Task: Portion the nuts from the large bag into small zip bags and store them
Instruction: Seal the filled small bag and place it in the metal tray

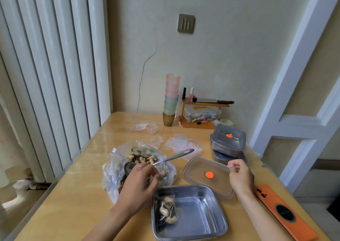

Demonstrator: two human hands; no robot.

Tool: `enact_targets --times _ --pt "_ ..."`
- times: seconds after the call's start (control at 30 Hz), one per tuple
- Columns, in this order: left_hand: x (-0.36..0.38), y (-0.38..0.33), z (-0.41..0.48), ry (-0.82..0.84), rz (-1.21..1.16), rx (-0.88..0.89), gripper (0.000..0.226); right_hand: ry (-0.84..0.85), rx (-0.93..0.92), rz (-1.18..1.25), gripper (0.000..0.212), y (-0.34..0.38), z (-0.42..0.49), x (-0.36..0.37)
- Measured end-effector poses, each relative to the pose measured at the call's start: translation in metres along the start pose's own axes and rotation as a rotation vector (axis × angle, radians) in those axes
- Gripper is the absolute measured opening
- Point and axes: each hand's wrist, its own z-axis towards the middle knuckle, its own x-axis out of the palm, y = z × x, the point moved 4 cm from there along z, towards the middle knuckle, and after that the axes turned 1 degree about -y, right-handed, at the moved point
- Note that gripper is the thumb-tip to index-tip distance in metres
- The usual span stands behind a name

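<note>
Nuts point(142, 158), loose and light, in a limp large bag point(114, 178)
Nearest, a filled small zip bag point(167, 211) lies in the tray point(202, 213); beyond, the left hand point(141, 178) has its fingers clenched on the spoon point(174, 157), and the right hand point(239, 174) curls beside the lid point(198, 169), hold unclear. Farther off, the flimsy empty bags point(179, 142) are probably best pinched at the zip.

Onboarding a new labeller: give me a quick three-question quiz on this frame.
1. True or false: the metal tray holds two filled zip bags.
2. Which hand grips the spoon in the large bag? A) left hand B) right hand
3. Fill in: the right hand pinches the corner of the ___.
Key: 1 false, one filled zip bag; 2 A; 3 lid.
</note>
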Motion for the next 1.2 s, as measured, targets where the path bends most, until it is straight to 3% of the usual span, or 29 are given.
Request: enact_targets --times 0.17,0.23,0.3,0.43,0.57,0.67,0.8,0.87,0.9,1.1,1.2 --pt "-0.001 -0.002 0.002 -0.013 -0.011 -0.015 0.013 0.096 -0.088 -0.461 0.018 0.004 -0.011 0.018" --pt "-0.003 -0.001 0.002 -0.030 -0.020 -0.028 0.013 0.050 -0.155 -0.660 0.014 0.018 -0.016 0.022" --pt "-0.004 0.002 0.002 -0.061 -0.037 -0.053 0.014 -0.011 -0.290 -0.593 0.011 0.036 -0.017 0.032" --pt "-0.007 0.015 0.004 -0.169 -0.050 -0.132 0.014 0.021 -0.527 -0.245 0.016 0.084 -0.013 0.059" --pt "-0.004 0.022 0.007 -0.184 -0.033 -0.140 0.012 0.026 -0.697 -0.180 0.014 0.134 0.000 0.083" --pt "-0.003 0.026 0.007 -0.182 -0.026 -0.124 0.012 0.307 -0.605 -0.276 0.023 0.149 0.020 0.122" --pt "-0.004 0.029 0.004 -0.188 -0.059 -0.112 0.020 0.647 -0.405 -0.598 0.036 0.138 0.049 0.165" --pt "-0.005 0.030 0.005 -0.196 -0.088 -0.123 0.021 0.737 -0.372 -0.735 0.029 0.128 0.055 0.178" --pt "-0.005 0.031 0.005 -0.200 -0.098 -0.132 0.021 0.748 -0.364 -0.791 0.021 0.124 0.057 0.182" --pt "-0.005 0.030 0.008 -0.183 -0.080 -0.129 0.024 0.518 -0.395 -0.796 0.025 0.125 0.062 0.185" --pt "-0.006 0.030 0.008 -0.176 -0.074 -0.126 0.024 0.502 -0.407 -0.838 0.028 0.123 0.063 0.184"
